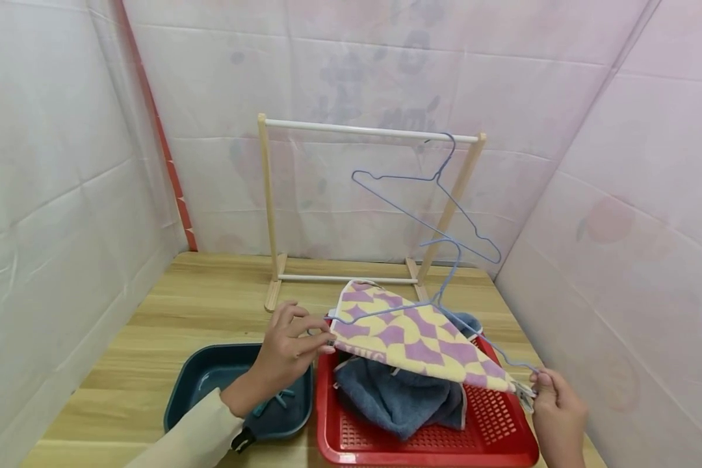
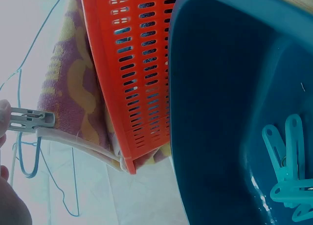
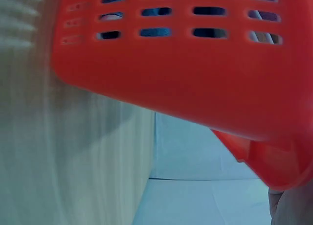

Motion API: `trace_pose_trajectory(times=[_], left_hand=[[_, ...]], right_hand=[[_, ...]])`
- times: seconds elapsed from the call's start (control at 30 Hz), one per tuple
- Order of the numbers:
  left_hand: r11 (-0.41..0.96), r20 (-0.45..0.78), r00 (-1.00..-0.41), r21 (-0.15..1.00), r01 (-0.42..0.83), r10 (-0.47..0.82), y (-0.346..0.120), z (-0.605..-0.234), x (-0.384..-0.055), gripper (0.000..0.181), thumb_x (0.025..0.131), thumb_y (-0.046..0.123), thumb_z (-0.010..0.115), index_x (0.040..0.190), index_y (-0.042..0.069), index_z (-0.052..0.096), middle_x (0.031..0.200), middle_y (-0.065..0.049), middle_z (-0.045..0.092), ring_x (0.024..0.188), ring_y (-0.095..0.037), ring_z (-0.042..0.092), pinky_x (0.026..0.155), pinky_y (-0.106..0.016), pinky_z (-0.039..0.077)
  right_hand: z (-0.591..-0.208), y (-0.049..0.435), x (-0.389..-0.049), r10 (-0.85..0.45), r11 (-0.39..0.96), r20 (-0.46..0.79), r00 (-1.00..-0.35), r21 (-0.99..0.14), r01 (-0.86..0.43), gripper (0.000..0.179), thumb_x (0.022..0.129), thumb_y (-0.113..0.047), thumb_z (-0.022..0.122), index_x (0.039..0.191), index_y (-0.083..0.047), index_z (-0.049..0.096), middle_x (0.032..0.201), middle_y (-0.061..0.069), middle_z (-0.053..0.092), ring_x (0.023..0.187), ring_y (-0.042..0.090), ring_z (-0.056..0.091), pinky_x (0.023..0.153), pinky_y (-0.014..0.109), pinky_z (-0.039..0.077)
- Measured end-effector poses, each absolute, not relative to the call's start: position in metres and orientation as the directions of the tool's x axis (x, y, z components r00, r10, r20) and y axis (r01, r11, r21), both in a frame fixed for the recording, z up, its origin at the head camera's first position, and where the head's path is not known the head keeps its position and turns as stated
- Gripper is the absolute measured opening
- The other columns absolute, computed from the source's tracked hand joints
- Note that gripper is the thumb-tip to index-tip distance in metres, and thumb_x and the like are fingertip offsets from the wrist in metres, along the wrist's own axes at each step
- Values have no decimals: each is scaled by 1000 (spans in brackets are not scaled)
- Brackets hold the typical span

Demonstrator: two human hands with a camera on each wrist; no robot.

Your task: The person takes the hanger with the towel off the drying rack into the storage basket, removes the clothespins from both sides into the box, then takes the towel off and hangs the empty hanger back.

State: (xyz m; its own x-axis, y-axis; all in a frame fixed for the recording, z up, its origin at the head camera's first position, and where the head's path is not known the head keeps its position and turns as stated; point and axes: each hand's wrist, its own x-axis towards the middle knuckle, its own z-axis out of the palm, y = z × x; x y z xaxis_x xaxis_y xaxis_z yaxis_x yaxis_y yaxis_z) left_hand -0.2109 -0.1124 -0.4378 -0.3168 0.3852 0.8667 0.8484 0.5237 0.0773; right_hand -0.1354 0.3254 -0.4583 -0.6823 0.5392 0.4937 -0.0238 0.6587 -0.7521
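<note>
A purple-and-yellow patterned towel (image 1: 409, 331) hangs along a blue wire clothes hanger (image 1: 386, 313), its hook pointing up, above the red basket. At the left end, my left hand (image 1: 289, 344) pinches a grey clothespin (image 2: 32, 119) that bites the towel's white-edged corner by the hanger's loop. On the other side my right hand (image 1: 560, 408) grips the hanger's right end, close beside another grey clothespin (image 1: 524, 394) on the towel's corner. Only a bit of that hand shows at the edge of the right wrist view, where the basket wall fills most of the picture.
The red basket (image 1: 336, 448) holds a dark blue cloth (image 1: 403, 396). To its left sits a dark teal basin (image 1: 181, 370) with teal clothespins (image 2: 288, 161). Behind stands a wooden rack (image 1: 267, 195) with a second blue hanger (image 1: 398, 177) on its white bar. Light curtains surround the table.
</note>
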Motion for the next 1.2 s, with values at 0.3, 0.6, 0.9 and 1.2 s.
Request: trace_pose_trajectory(times=[0.3, 0.6, 0.9, 1.2], left_hand=[[524, 875, -359, 149, 838, 325, -114, -440, -211, 22, 86, 35, 77, 95, 16, 84, 102, 4, 71, 99, -20, 51, 99, -59, 36], [455, 932, -279, 150, 878, 231, -115, -434, -216, 25, 93, 32, 70, 92, 10, 83, 98, 1, 73, 92, -21, 50, 98, -53, 34], [527, 900, -351, 174, 832, 257, -136, -438, -210, 29, 92, 38, 71, 95, 12, 83, 103, 3, 72, 94, -21, 50, 88, -44, 36], [664, 789, -510, 181, 726, 343, -162, -456, -191, 25, 87, 37, 77, 99, 15, 82, 109, 5, 70, 102, -19, 54, 86, -44, 45]], right_hand=[[-464, 327, -135, 565, 651, 442, -696, -758, 47, 21, 103, -5, 52, 91, 3, 67, 74, -30, 49, 68, -11, 43, 64, 6, 34], [-465, 325, -132, 562, 652, 464, -685, -758, 22, 19, 101, -5, 54, 92, 4, 69, 71, -39, 46, 69, -16, 43, 69, 5, 34], [-464, 327, -133, 568, 640, 425, -705, -767, 53, 21, 103, -8, 53, 93, 3, 68, 72, -33, 49, 67, -13, 44, 66, 5, 34], [-466, 325, -135, 564, 649, 449, -693, -760, 37, 22, 103, -8, 53, 91, 2, 67, 71, -42, 44, 69, -17, 42, 70, 6, 33]])
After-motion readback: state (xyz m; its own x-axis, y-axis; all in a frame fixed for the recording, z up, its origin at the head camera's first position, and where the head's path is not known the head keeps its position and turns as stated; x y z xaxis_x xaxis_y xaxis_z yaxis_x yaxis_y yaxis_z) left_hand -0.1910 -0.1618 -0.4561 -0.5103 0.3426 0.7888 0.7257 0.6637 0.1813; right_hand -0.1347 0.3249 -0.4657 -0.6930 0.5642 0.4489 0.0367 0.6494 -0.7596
